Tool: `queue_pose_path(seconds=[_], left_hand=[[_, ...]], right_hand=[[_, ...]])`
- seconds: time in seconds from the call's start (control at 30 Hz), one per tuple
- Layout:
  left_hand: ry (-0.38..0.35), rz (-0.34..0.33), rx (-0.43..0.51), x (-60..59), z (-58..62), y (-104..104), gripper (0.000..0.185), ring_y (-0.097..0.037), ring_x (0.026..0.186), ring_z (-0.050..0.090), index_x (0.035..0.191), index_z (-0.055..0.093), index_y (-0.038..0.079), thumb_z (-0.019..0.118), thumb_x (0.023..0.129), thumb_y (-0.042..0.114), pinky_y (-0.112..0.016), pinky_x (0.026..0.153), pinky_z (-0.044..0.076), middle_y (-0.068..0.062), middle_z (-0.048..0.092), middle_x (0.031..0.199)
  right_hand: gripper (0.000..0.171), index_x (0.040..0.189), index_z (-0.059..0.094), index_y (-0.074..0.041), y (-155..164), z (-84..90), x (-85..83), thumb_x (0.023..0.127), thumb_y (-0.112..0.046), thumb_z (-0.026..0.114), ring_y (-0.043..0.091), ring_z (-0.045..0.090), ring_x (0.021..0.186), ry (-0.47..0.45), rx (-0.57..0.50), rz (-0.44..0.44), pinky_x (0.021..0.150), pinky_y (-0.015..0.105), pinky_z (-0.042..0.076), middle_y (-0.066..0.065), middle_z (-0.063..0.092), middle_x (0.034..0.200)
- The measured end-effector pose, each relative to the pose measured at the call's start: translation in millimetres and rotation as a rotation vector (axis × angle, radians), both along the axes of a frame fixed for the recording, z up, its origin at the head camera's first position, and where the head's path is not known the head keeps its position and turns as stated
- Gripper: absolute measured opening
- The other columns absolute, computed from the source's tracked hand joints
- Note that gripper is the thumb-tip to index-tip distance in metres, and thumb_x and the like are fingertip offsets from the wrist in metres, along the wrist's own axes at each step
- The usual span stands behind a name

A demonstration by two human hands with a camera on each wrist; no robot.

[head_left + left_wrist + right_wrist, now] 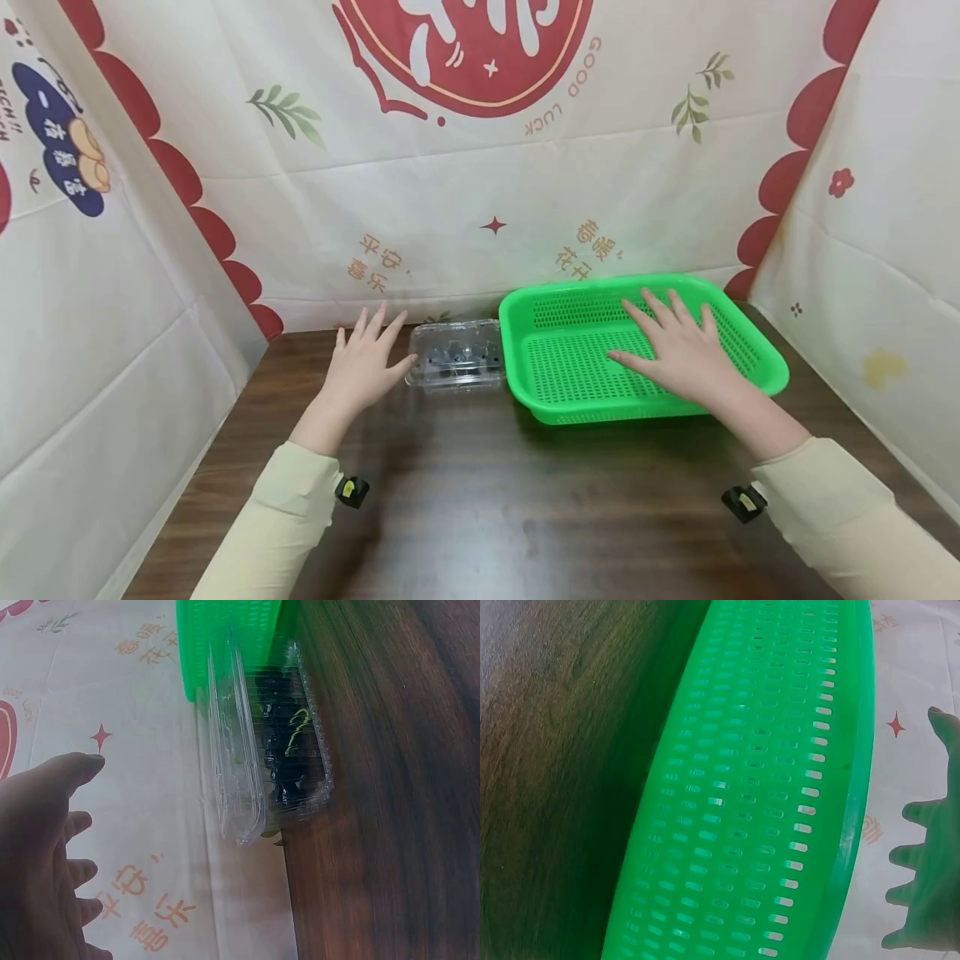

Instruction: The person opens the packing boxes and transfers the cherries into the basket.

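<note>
A clear plastic clamshell box (455,354) with dark berries inside sits on the dark wooden table, touching the left side of a green perforated basket (570,367). My left hand (367,358) hovers open just left of the box, fingers spread, holding nothing. My right hand (675,346) is open, fingers spread, above the basket's right half. The left wrist view has the box (277,750) closed, with the left hand (45,847) apart from it. In the right wrist view the empty basket (757,795) fills the frame, the right hand (930,847) at its edge.
White printed cloth walls (480,167) enclose the table on the back, left and right. The wooden tabletop (480,500) stretches toward me in front of the box and basket. Both arms wear pale sleeves with wrist cameras.
</note>
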State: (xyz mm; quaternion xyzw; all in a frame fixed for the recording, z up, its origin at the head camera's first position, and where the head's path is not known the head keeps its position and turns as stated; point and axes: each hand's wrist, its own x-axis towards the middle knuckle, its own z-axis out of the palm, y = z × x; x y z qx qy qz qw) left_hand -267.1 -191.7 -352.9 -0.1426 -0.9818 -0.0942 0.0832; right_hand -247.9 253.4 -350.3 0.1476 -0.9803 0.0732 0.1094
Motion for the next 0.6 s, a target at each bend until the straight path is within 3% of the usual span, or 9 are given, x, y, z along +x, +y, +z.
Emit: queue_pose_path(seconds=[0.37, 0.6], left_hand=[[0.089, -0.021, 0.046, 1.5, 2.3, -0.4, 0.064, -0.034, 0.145, 0.017, 0.152, 0.036, 0.018, 0.058, 0.096, 0.041, -0.065, 0.112, 0.010, -0.013, 0.028, 0.157], [0.078, -0.040, 0.062, -3.4, 6.4, 3.6, 0.060, -0.033, 0.140, 0.032, 0.149, 0.041, 0.012, 0.054, 0.098, 0.040, -0.053, 0.110, 0.030, -0.013, 0.037, 0.153]], right_hand=[[0.089, 0.155, 0.026, -0.017, -3.6, 2.3, 0.4, 0.088, -0.070, 0.051, 0.047, 0.004, 0.144, 0.022, -0.021, 0.003, 0.104, 0.075, 0.000, 0.019, 0.019, 0.158], [0.085, 0.152, 0.034, -0.011, -5.2, 1.0, 1.7, 0.089, -0.065, 0.055, 0.046, 0.009, 0.143, 0.031, -0.028, 0.017, 0.104, 0.074, 0.004, 0.020, 0.023, 0.157]])
